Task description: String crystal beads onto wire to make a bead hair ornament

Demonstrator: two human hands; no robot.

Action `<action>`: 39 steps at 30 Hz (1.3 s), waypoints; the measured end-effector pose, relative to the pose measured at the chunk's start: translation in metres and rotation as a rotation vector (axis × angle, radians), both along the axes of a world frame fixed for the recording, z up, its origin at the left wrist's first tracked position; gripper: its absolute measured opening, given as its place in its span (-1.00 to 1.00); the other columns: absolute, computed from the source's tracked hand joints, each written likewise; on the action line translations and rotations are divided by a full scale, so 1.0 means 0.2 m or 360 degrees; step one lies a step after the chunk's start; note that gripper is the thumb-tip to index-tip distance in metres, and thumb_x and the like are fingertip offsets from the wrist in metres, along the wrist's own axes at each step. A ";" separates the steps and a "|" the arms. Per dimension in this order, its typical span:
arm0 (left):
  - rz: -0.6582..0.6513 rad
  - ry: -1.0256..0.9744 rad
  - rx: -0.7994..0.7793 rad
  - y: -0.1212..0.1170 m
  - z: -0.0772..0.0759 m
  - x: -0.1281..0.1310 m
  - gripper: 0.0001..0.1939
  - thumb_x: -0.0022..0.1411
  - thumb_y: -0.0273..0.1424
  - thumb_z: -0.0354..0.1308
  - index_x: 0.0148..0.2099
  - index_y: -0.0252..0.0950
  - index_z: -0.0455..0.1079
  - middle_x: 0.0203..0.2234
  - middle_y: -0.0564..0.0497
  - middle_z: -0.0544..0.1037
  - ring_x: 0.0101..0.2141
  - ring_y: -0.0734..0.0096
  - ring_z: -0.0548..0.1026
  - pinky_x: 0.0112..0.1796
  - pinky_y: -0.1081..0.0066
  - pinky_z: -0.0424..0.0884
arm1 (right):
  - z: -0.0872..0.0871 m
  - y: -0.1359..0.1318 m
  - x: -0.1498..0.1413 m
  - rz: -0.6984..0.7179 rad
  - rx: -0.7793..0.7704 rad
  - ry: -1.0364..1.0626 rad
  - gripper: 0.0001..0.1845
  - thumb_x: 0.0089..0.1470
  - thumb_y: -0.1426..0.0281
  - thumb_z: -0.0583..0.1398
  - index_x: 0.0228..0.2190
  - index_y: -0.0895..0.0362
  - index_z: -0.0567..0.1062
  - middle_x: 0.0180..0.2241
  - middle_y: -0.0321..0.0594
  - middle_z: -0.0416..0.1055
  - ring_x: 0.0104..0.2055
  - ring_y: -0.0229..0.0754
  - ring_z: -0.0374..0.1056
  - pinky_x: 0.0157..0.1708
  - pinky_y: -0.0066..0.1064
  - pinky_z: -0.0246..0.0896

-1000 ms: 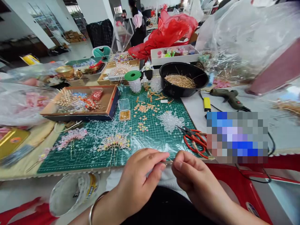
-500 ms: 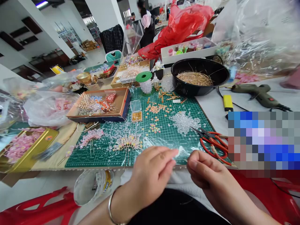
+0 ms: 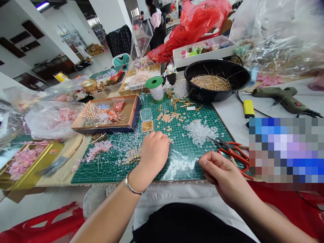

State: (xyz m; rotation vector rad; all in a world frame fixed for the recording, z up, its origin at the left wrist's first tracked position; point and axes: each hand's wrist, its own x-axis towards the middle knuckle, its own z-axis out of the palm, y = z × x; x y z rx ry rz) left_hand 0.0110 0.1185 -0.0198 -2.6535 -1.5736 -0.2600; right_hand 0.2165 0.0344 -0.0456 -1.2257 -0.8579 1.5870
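My left hand (image 3: pixel 155 152), with a silver bangle on its wrist, reaches over the green cutting mat (image 3: pixel 192 162) with its fingers curled down onto small pink and orange beads (image 3: pixel 165 118). What its fingertips pinch is hidden. My right hand (image 3: pixel 222 173) rests at the mat's near edge, fingers pinched together on something too thin to make out. A pile of clear beads (image 3: pixel 199 131) lies just beyond it. A beaded hairpin piece (image 3: pixel 131 156) sits beside my left hand.
Red-handled scissors (image 3: pixel 234 153) lie right of the mat. A black bowl of gold wire (image 3: pixel 216 81), a glue gun (image 3: pixel 283 96), a brown tray of parts (image 3: pixel 108 114), a gold tin (image 3: pixel 27 162) and plastic bags crowd the table. People stand far behind.
My left hand has left the right hand and moved forward onto the mat among the beads. The right hand has stayed near the mat's edge.
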 end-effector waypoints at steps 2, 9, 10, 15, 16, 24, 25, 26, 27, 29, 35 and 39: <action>0.0004 0.0015 -0.0005 0.00 0.00 0.00 -0.71 0.36 -0.49 0.00 -0.28 -0.34 0.56 -0.37 -0.14 0.50 -0.28 0.16 0.39 -0.22 0.17 0.33 | 0.01 0.00 0.00 0.0022 0.0009 -0.0030 -0.60 0.13 0.07 0.28 -0.48 0.13 0.40 -0.62 -0.45 0.03 -0.58 -0.36 -0.13 -0.57 -0.42 -0.28; -0.0027 0.0041 -0.0073 0.04 0.02 0.01 -0.78 0.23 -0.56 0.05 -0.39 -0.32 0.48 -0.42 -0.09 0.47 -0.33 0.22 0.40 -0.26 0.22 0.36 | 0.00 0.00 0.01 0.0080 0.0020 -0.0092 -0.60 0.14 0.06 0.26 -0.46 0.12 0.39 -0.61 -0.45 0.03 -0.58 -0.35 -0.13 -0.58 -0.41 -0.26; -0.0024 0.0047 -0.0081 0.05 0.02 0.02 -0.80 0.20 -0.57 0.07 -0.41 -0.33 0.48 -0.43 -0.09 0.47 -0.34 0.23 0.41 -0.26 0.22 0.36 | 0.00 0.00 0.01 0.0085 0.0021 -0.0094 -0.60 0.14 0.06 0.26 -0.46 0.12 0.39 -0.62 -0.45 0.02 -0.58 -0.34 -0.13 -0.58 -0.41 -0.26; -0.0013 0.0046 -0.0032 0.04 0.04 0.06 -0.87 0.12 -0.61 0.11 -0.42 -0.37 0.46 -0.39 -0.15 0.49 -0.28 0.12 0.43 -0.25 0.16 0.37 | -0.01 0.00 0.01 0.0068 0.0061 -0.0119 -0.63 0.16 0.08 0.25 -0.47 0.10 0.40 -0.63 -0.45 0.02 -0.59 -0.33 -0.13 -0.58 -0.41 -0.26; -0.0014 0.0033 -0.0005 0.02 0.06 0.08 -0.85 0.13 -0.62 0.09 -0.40 -0.38 0.46 -0.38 -0.17 0.49 -0.26 0.10 0.43 -0.24 0.14 0.36 | 0.00 0.00 0.01 0.0053 0.0077 -0.0128 -0.63 0.16 0.08 0.25 -0.47 0.10 0.40 -0.63 -0.44 0.02 -0.59 -0.33 -0.12 -0.58 -0.41 -0.25; -0.0210 -0.1209 -0.0828 -0.35 0.23 0.19 -0.98 0.23 -0.48 0.16 -0.27 -0.29 0.41 -0.34 -0.02 0.54 -0.31 0.38 0.45 -0.24 0.34 0.39 | 0.16 -0.21 0.04 -0.0121 0.0855 -0.0851 -0.97 0.18 0.34 0.24 -0.34 -0.01 0.48 -0.49 -0.28 0.44 -0.47 -0.21 0.36 -0.50 -0.40 0.20; -0.0141 -0.1509 -0.1198 -0.40 0.23 0.19 -0.93 0.19 -0.43 0.24 -0.27 -0.28 0.40 -0.39 0.01 0.52 -0.37 0.44 0.43 -0.31 0.40 0.38 | 0.17 -0.23 0.04 -0.0084 0.1081 -0.1024 -0.95 0.18 0.39 0.22 -0.30 -0.02 0.47 -0.46 -0.27 0.49 -0.48 -0.20 0.41 -0.50 -0.40 0.24; -0.0029 -0.1752 -0.1525 -0.44 0.21 0.19 -0.84 0.14 -0.38 0.31 -0.28 -0.28 0.40 -0.44 0.05 0.50 -0.42 0.48 0.40 -0.37 0.44 0.35 | 0.18 -0.24 0.03 -0.0045 0.1248 -0.1148 -0.90 0.18 0.43 0.20 -0.27 -0.03 0.46 -0.46 -0.28 0.51 -0.49 -0.20 0.43 -0.51 -0.41 0.27; 0.0106 -0.1960 -0.1769 -0.47 0.20 0.19 -0.76 0.09 -0.33 0.37 -0.28 -0.30 0.39 -0.47 0.07 0.47 -0.45 0.52 0.39 -0.40 0.47 0.33 | 0.19 -0.25 0.02 -0.0008 0.1331 -0.1212 -0.89 0.18 0.45 0.19 -0.26 -0.03 0.44 -0.47 -0.30 0.51 -0.51 -0.21 0.44 -0.53 -0.42 0.28; 0.0337 -0.2287 -0.2001 -0.52 0.16 0.18 -0.65 -0.02 -0.27 0.46 -0.31 -0.33 0.38 -0.52 0.09 0.43 -0.48 0.55 0.39 -0.40 0.48 0.32 | 0.18 -0.25 0.01 0.0062 0.1346 -0.1264 -0.90 0.21 0.44 0.16 -0.25 -0.02 0.42 -0.48 -0.33 0.52 -0.52 -0.24 0.46 -0.52 -0.46 0.31; 0.0510 -0.2694 -0.2333 -0.53 0.13 0.15 -0.56 -0.17 -0.26 0.53 -0.35 -0.36 0.39 -0.52 0.07 0.46 -0.45 0.51 0.45 -0.46 0.52 0.33 | 0.13 -0.26 0.00 0.0061 0.1258 -0.1300 -0.92 0.24 0.42 0.15 -0.23 -0.01 0.42 -0.44 -0.33 0.52 -0.45 -0.25 0.49 -0.48 -0.49 0.36; 0.0501 -0.2727 -0.2403 -0.54 0.13 0.15 -0.60 -0.17 -0.33 0.53 -0.37 -0.36 0.40 -0.53 0.08 0.47 -0.49 0.55 0.43 -0.50 0.55 0.30 | 0.13 -0.27 0.00 0.0116 0.1218 -0.1256 -0.90 0.25 0.43 0.15 -0.23 -0.03 0.43 -0.43 -0.35 0.52 -0.45 -0.29 0.48 -0.45 -0.53 0.38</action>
